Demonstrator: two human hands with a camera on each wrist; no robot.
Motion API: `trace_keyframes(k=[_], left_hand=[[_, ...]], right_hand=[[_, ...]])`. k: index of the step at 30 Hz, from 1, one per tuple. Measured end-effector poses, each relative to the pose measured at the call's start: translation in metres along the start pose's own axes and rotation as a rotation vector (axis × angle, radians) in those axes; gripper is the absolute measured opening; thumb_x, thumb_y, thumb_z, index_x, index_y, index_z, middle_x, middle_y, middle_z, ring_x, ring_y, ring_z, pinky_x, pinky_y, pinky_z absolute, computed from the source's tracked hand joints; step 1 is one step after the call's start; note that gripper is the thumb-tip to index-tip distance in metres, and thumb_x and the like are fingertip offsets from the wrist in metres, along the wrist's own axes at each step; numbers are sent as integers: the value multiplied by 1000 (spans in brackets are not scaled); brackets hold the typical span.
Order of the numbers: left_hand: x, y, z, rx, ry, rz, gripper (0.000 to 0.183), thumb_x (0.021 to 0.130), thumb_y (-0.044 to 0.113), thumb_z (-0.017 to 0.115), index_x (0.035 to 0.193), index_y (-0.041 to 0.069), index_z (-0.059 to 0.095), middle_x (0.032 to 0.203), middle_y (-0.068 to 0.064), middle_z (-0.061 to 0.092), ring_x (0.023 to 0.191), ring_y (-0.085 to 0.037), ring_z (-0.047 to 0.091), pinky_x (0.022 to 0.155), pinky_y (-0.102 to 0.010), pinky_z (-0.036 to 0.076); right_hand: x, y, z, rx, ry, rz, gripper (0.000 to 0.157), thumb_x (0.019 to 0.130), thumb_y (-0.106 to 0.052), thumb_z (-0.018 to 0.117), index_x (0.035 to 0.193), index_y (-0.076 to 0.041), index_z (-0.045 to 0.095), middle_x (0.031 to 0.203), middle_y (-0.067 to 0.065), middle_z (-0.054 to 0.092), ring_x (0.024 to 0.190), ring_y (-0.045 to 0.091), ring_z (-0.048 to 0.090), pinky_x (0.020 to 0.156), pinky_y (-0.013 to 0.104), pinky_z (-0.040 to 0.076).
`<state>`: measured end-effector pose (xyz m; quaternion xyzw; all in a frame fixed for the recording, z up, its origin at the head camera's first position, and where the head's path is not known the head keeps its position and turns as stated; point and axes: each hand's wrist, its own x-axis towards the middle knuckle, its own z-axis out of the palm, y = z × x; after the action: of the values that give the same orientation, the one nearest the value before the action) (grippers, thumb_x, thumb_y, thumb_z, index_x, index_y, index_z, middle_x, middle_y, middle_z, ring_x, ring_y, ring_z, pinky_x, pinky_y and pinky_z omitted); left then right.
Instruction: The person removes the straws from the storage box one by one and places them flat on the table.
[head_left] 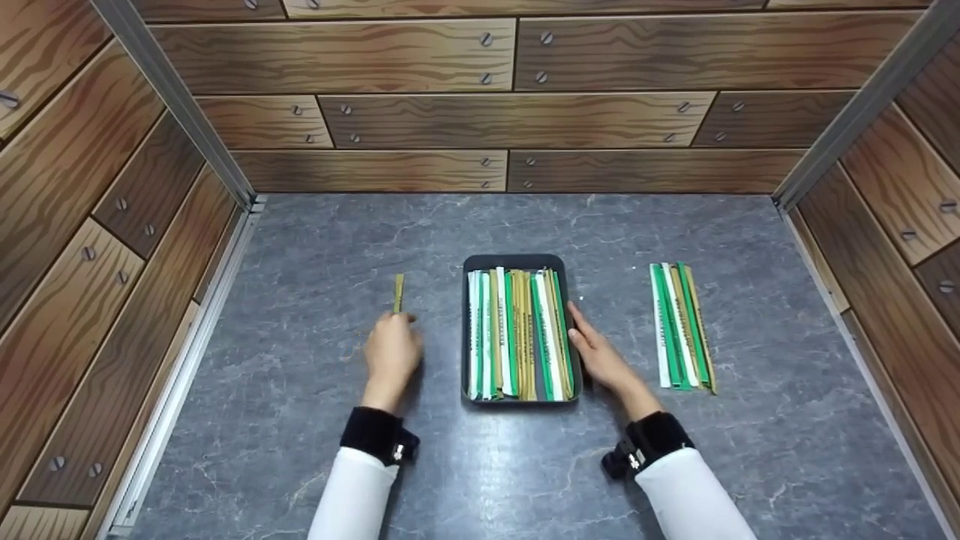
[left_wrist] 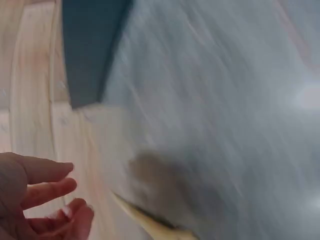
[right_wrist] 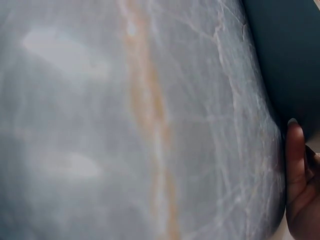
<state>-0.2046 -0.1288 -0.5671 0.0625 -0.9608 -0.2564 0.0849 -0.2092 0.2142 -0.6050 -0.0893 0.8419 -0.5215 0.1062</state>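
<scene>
Obscuring gold packet [head_left: 399,289] partly; left hand [head_left: 393,349]

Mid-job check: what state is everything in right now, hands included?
Tray: upright, uncovered, holding sticks.
Sticks in the tray: side by side, narrow gap toward the right.
Loose sticks: bunched on the table, right of the tray.
Single gold stick: partly hidden by the left hand.
Left hand: fingers loosely bent.
Right hand: touching the tray's right side.

no words are legible: narrow strips [head_left: 521,337] in the tray [head_left: 514,262] and loose strips [head_left: 679,326] nearer the desk's [head_left: 480,480] right edge bear dark print too small to read.
</scene>
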Motion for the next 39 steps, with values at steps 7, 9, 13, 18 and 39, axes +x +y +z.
trace_keyframes(k=[7,9,13,18,39], left_hand=[[-19,56,14,-146,-82,239,25,86,4,69,109,-5,69,98,-23,68,85,-35,68,73,-40,56],[-25,68,21,-175,-126,293,28,85,1,68,111,-10,66,99,-27,67,86,-36,67,73,-38,57],[-36,84,33,-93,-237,337,31,86,2,68,111,-13,60,96,-27,63,83,-36,66,70,-38,57],[-45,94,46,145,-290,324,46,84,5,68,125,-12,54,102,-32,59,79,-36,64,66,-40,56],[-40,87,60,130,-252,293,29,75,-3,68,103,-6,60,82,-20,65,69,-35,66,59,-43,55]], right_hand=[[5,13,2,4,10,20,56,107,-24,38,159,-18,16,159,17,18,144,39,17,115,52,13],[5,13,2,3,11,17,56,107,-24,38,159,-18,16,159,17,18,144,39,17,116,52,13],[5,13,2,5,14,13,56,107,-23,38,158,-16,17,159,18,18,144,39,18,116,51,13],[4,13,2,27,18,17,56,107,-22,39,158,-15,18,159,19,18,144,39,17,116,51,13],[4,11,3,3,12,33,56,107,-25,37,159,-21,16,159,17,18,144,39,18,115,52,13]])
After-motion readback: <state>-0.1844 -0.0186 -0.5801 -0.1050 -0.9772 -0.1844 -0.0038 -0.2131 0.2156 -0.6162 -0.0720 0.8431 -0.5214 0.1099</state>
